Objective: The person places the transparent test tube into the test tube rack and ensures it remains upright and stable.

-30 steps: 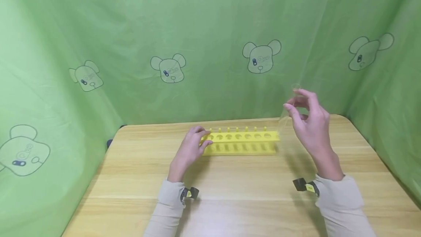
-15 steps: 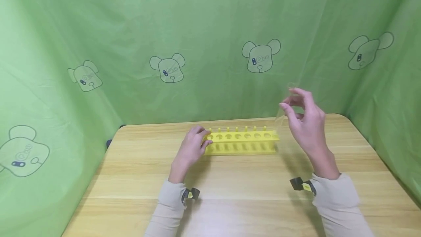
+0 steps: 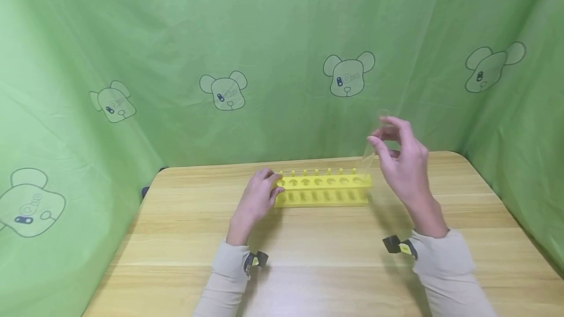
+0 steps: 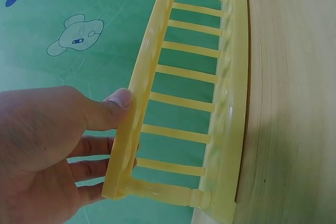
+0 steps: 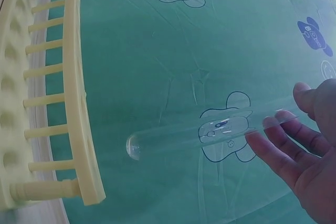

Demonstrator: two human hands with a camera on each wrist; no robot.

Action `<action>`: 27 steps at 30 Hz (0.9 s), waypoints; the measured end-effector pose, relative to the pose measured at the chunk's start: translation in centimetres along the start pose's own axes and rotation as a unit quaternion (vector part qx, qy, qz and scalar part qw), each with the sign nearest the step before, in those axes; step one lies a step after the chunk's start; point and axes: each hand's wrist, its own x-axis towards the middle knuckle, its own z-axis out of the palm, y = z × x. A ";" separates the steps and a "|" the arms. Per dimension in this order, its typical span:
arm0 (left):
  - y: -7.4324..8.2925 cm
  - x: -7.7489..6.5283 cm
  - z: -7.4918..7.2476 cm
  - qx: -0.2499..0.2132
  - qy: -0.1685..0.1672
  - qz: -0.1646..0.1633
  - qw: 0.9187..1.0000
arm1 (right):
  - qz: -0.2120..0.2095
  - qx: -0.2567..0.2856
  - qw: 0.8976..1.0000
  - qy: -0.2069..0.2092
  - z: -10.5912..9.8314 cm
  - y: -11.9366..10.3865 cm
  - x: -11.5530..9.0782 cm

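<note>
A yellow test tube rack (image 3: 323, 183) with a row of round holes and a row of pegs stands on the table. My left hand (image 3: 257, 194) grips its left end; in the left wrist view the thumb (image 4: 121, 99) lies on the outer side of the top plate. My right hand (image 3: 406, 158) pinches a clear test tube (image 5: 184, 132) near its open upper end. The tube hangs tilted, its rounded bottom toward the rack's right end. In the right wrist view a gap separates that bottom from the rack's top plate (image 5: 79, 93).
The wooden table (image 3: 326, 243) bears the rack near its back edge. A green curtain (image 3: 282, 23) with bear-head prints hangs behind and on both sides. Small dark wrist cameras (image 3: 392, 244) are strapped at both sleeves.
My right hand has moved a little left with the test tube, bringing the tube's lower end closer over the rack's right end. The left hand keeps its grip on the rack.
</note>
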 end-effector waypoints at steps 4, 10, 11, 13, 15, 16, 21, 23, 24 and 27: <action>-0.1 -0.1 0.0 -0.001 0.002 0.002 1.000 | 0.004 0.007 1.000 -0.003 0.2 -0.3 0.0; -0.1 -0.1 0.0 -0.017 0.005 0.003 1.000 | 0.003 0.013 1.000 -0.008 0.6 -0.6 0.0; -0.2 -0.1 0.0 -0.017 0.006 0.003 1.000 | 0.002 0.013 1.000 -0.009 0.7 -0.6 0.0; -0.2 -0.1 0.0 -0.019 0.008 0.004 1.000 | -0.002 0.016 1.000 -0.010 0.8 -0.7 0.0; -0.2 -0.1 0.0 -0.021 0.009 0.005 1.000 | -0.004 0.018 1.000 -0.011 0.9 -0.7 0.0; -0.2 -0.1 0.0 -0.021 0.010 0.005 1.000 | -0.005 0.018 1.000 -0.012 1.0 -0.7 0.0; -0.3 -0.1 0.0 -0.019 0.011 0.007 1.000 | -0.003 0.021 1.000 -0.020 1.4 -0.7 0.0; -0.3 -0.1 0.0 -0.020 0.009 0.007 1.000 | -0.001 0.023 0.999 -0.024 1.6 -0.7 0.0; -0.2 -0.1 0.0 -0.021 0.007 0.006 1.000 | -0.001 0.024 0.999 -0.025 1.7 -0.7 0.0; -0.2 0.0 0.0 -0.023 0.005 0.005 1.000 | -0.001 0.027 0.999 -0.031 1.9 -0.7 0.0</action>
